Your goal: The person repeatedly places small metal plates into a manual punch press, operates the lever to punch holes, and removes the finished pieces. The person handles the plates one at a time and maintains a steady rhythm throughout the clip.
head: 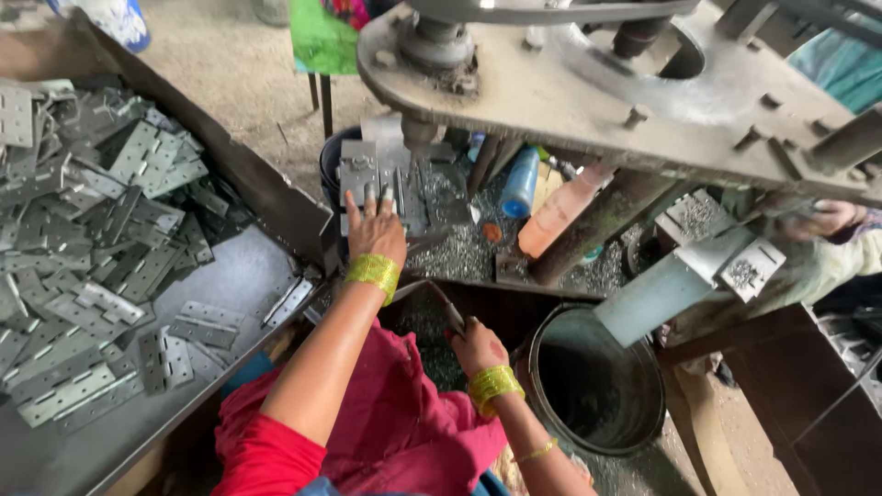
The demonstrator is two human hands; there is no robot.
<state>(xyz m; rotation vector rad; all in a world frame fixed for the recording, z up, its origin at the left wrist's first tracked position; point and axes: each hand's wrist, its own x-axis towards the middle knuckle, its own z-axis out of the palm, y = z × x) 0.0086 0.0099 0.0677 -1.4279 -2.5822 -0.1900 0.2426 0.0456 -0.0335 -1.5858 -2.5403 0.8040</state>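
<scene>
My left hand (375,231) reaches forward to the bed of a press machine (588,101), with its fingertips holding a grey metal hinge plate (360,173) under the punch (418,133). My right hand (478,345) is closed around a dark metal lever handle (443,303) close to my body. Both wrists wear yellow-green bangles. A red garment covers my arm and lap.
A dark tray (241,276) on the left holds several loose hinge plates (83,239). A dark bucket (597,386) stands at the lower right under a grey chute (661,294). Metal chips and a blue bottle (521,182) lie behind the bed. Another person's hand (827,219) works at the right.
</scene>
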